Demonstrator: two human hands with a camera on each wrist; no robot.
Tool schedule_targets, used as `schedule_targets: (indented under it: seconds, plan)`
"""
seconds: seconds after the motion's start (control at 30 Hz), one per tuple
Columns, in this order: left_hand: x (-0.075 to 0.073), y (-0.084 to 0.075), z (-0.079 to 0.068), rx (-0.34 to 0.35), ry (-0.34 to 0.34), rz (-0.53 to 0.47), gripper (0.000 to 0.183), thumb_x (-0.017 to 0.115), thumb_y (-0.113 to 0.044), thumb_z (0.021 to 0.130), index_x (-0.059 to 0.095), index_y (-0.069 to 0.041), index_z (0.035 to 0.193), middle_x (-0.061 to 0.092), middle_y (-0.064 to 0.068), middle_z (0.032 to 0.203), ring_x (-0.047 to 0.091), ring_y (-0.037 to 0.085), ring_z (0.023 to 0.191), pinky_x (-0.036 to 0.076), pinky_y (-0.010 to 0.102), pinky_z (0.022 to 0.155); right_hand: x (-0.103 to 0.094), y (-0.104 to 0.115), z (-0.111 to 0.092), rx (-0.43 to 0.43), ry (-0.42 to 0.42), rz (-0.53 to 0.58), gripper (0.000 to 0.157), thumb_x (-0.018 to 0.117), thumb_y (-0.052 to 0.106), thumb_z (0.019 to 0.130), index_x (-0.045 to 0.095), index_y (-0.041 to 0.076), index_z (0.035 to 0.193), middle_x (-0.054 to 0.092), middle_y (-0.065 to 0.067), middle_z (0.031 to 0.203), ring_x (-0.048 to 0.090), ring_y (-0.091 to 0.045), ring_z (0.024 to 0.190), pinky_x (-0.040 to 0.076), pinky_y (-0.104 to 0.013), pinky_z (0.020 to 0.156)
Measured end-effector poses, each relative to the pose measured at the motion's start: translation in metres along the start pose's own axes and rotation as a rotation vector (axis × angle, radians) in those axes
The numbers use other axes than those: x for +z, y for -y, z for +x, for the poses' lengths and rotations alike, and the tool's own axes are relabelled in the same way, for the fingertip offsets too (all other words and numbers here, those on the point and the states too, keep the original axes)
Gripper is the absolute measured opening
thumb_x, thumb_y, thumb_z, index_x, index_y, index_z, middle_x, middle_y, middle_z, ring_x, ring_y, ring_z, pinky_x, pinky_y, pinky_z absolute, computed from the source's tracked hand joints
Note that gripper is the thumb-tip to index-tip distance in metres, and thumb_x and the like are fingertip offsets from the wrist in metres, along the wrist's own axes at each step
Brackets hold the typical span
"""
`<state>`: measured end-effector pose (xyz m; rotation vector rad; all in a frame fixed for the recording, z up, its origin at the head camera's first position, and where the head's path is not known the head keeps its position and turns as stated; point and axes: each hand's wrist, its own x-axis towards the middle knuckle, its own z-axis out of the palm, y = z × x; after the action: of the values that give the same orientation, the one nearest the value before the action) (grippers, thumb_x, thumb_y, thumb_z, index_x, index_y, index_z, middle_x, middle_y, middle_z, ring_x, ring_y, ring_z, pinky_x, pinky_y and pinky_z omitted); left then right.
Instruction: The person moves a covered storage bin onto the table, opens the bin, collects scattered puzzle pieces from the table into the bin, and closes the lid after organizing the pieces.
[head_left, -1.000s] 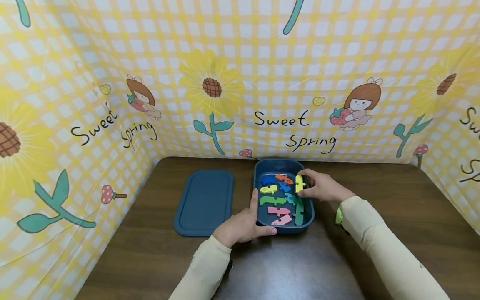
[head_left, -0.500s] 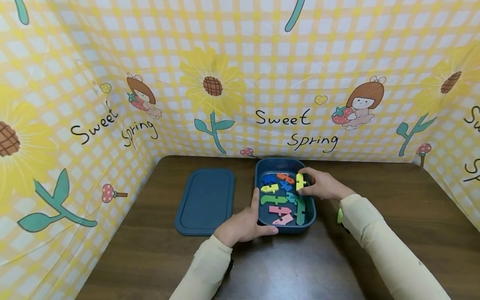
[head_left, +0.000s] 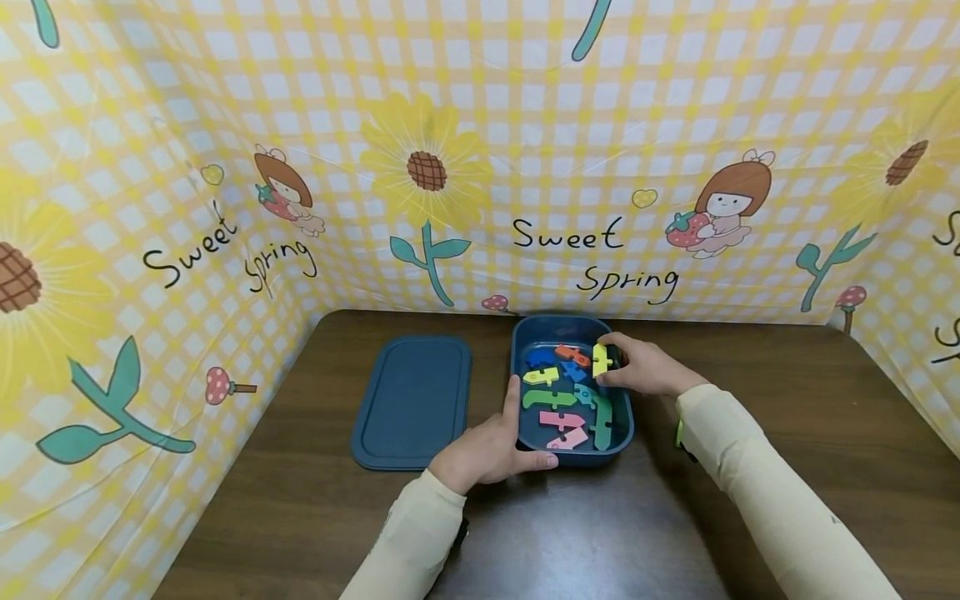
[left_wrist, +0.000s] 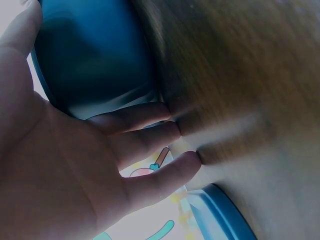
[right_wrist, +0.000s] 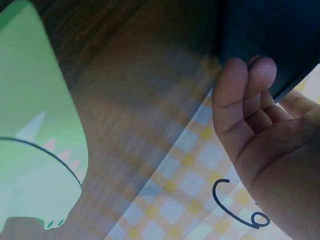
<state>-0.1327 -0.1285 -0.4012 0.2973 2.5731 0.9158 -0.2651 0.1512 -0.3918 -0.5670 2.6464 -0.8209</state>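
Note:
A dark blue box (head_left: 522, 333) holds several flat, notched puzzle pieces. Beside its right wall, my right hand (head_left: 645, 365) pinches a yellow notched puzzle piece (head_left: 601, 361) upright between thumb and fingers. My left hand (head_left: 480, 450) steadies the box from the near left corner, fingers straight along the outer wall and thumb at the front edge. In the left wrist view the outstretched fingers (left_wrist: 160, 182) lie against the box's side. The right wrist view has the curled outer fingers (right_wrist: 231, 90) by the box wall, with the yellow piece hidden.
Left of the box lies a dark blue lid (head_left: 412, 404) flat on the wooden table (head_left: 285, 500). A green dinosaur-shaped card or box (right_wrist: 40, 125) is near the right wrist, mostly behind the sleeve from above. Checkered cloth (head_left: 480, 167) hangs behind the table.
The head view has shifted very slightly. My right hand keeps its pinch on the yellow piece, which stands almost where it was; the left hand stays at the box.

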Motion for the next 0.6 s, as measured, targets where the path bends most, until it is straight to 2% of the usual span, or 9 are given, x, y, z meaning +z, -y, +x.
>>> schedule_targets:
  seconds: [0.27, 0.43, 0.6]
  plan:
    - [0.0006, 0.0000, 0.0014, -0.005, -0.002, 0.011, 0.122, 0.068, -0.064, 0.088, -0.019, -0.020, 0.160, 0.038, 0.024, 0.154, 0.056, 0.035, 0.123, 0.047, 0.049, 0.099, -0.0003, -0.0003, 0.0024, 0.008, 0.008, -0.005, 0.072, 0.074, 0.036, 0.092, 0.042, 0.007, 0.149, 0.056, -0.022, 0.122, 0.056, -0.034, 0.097, 0.052, -0.044, 0.079]
    - [0.0014, 0.0003, 0.0020, -0.013, -0.006, 0.024, 0.123, 0.068, -0.065, 0.087, -0.019, -0.020, 0.160, 0.039, 0.024, 0.154, 0.057, 0.036, 0.123, 0.048, 0.049, 0.098, 0.0006, 0.0011, 0.0018, 0.019, 0.015, 0.014, 0.075, 0.074, 0.034, 0.092, 0.038, 0.007, 0.152, 0.049, -0.027, 0.140, 0.055, -0.038, 0.108, 0.051, -0.054, 0.090]
    - [0.0006, 0.0003, 0.0018, -0.015, -0.004, 0.026, 0.123, 0.068, -0.066, 0.086, -0.019, -0.020, 0.160, 0.038, 0.024, 0.154, 0.056, 0.036, 0.123, 0.048, 0.049, 0.098, 0.0014, 0.0002, 0.0004, 0.024, 0.013, 0.023, 0.075, 0.073, 0.031, 0.094, 0.036, 0.006, 0.154, 0.048, -0.027, 0.142, 0.054, -0.038, 0.110, 0.047, -0.058, 0.096]
